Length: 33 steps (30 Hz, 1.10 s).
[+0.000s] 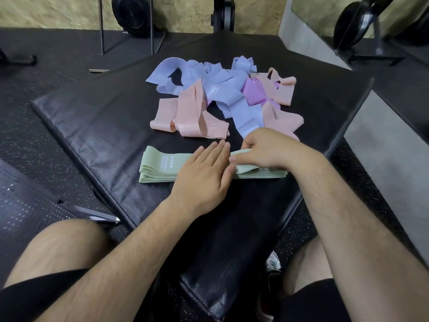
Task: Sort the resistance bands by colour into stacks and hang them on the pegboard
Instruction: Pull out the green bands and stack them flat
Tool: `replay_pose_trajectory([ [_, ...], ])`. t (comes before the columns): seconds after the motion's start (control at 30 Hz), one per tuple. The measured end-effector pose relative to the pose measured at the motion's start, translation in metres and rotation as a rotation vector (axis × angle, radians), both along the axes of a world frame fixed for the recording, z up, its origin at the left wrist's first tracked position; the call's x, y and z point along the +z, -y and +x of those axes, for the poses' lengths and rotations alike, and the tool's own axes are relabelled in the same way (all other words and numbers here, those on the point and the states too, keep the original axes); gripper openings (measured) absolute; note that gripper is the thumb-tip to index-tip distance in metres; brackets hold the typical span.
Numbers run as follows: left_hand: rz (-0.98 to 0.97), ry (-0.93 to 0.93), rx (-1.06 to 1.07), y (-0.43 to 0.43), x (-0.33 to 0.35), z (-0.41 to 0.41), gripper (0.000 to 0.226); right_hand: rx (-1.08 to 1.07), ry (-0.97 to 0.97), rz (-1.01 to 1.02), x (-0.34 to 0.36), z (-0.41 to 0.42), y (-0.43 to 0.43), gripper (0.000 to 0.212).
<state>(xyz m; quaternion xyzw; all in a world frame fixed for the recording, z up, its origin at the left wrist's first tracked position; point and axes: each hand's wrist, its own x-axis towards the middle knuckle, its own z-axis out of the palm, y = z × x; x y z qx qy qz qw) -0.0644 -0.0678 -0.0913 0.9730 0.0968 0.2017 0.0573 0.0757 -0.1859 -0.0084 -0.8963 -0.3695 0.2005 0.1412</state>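
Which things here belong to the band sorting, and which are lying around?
Job: pale green fabric band stack, pressed by left hand, pinched by right hand; tangled peach, blue and purple bands; black perforated board.
Lying about: black round weight plate.

A gym is showing here: speckled black rubber flooring (34,147) is stretching wall to wall, a black padded mat (104,126) is lying on it, dark round weight plates (132,15) are sitting far left and far right, and pastel resistance bands (220,96) are lying heaped mid-mat.
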Motion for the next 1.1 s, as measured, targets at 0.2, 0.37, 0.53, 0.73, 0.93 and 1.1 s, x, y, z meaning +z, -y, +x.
replay_pose_trajectory([
  [0.2, 0.005, -0.002, 0.006, 0.000, 0.000, 0.001, 0.059, -0.007, 0.048, -0.036, 0.003, 0.000, 0.002, 0.040],
  [0.37, 0.011, -0.024, 0.013, 0.000, 0.000, 0.001, 0.061, -0.050, 0.024, -0.006, 0.015, 0.010, 0.022, 0.022],
  [0.53, 0.027, -0.030, 0.023, 0.002, 0.001, 0.001, 0.060, -0.082, 0.048, -0.020, 0.010, 0.009, 0.028, 0.025],
  [0.73, 0.068, 0.042, -0.033, 0.015, 0.008, 0.011, 0.055, -0.108, 0.034, -0.036, 0.006, 0.009, 0.026, 0.024],
  [0.93, 0.016, 0.061, -0.097, 0.034, -0.004, 0.027, 0.054, -0.091, 0.043, 0.001, 0.001, 0.011, 0.029, 0.017],
  [1.1, 0.029, 0.028, -0.085, 0.033, -0.003, 0.027, 0.054, -0.052, -0.095, 0.103, 0.002, 0.016, 0.048, 0.005],
])
